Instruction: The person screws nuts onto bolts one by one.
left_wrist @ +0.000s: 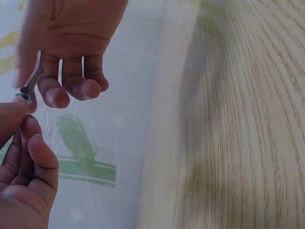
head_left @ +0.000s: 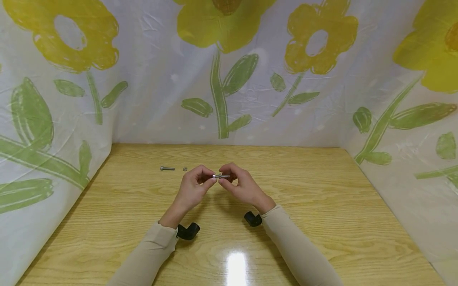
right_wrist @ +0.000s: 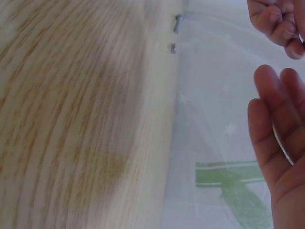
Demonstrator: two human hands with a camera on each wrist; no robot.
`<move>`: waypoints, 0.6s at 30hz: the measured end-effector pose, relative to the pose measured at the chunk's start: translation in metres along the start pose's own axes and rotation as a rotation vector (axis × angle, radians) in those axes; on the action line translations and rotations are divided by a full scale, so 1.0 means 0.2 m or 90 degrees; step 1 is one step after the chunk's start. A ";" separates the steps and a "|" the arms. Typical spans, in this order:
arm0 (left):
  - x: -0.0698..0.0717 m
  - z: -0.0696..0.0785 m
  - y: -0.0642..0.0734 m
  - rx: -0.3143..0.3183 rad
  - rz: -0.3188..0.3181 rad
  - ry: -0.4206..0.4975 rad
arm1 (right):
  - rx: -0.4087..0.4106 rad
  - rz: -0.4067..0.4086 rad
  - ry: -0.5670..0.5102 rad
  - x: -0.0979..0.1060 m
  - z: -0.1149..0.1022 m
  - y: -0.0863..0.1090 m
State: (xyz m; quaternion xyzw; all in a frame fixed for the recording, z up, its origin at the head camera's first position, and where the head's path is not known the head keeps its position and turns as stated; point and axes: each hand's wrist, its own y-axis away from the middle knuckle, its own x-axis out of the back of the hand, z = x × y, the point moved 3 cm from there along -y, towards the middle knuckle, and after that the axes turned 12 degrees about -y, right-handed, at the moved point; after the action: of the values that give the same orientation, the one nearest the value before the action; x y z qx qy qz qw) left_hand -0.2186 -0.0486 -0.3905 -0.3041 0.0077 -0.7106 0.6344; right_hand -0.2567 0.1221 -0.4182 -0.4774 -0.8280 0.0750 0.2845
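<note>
My left hand pinches the head of a small metal bolt between thumb and fingertips, above the table. The bolt lies level, its threaded shank pointing right. On the shank sits a nut, close to the left fingertips in the left wrist view. The thumb and index finger of my right hand close around the nut from the other side. Its other fingers are loosely bent, as the right wrist view shows; the bolt is outside that view.
A second bolt and a loose nut lie on the wooden table, left of the hands. Black curved wrist pieces hang by both sleeves. A flowered cloth stands around the table's back and sides.
</note>
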 end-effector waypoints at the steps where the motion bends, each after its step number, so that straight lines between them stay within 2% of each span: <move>1: 0.00 0.00 0.00 0.001 0.001 0.000 | 0.009 0.000 0.000 0.00 0.00 0.00; 6: 0.00 0.00 0.00 0.002 0.001 0.000 | 0.045 -0.003 0.001 0.00 -0.01 -0.01; 10: 0.01 0.01 0.00 0.006 -0.001 0.000 | 0.053 -0.011 -0.011 -0.01 -0.02 -0.01; 14: 0.01 0.01 0.00 0.011 0.000 -0.002 | 0.048 -0.017 -0.017 -0.01 -0.02 -0.01; 18: 0.00 0.01 0.00 0.008 -0.002 -0.001 | 0.015 -0.010 -0.004 -0.01 -0.01 -0.01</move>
State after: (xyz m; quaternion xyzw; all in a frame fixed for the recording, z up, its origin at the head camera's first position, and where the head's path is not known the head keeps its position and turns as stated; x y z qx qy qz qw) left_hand -0.2178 -0.0482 -0.3899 -0.3008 0.0025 -0.7114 0.6352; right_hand -0.2557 0.1195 -0.4174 -0.4669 -0.8318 0.0842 0.2882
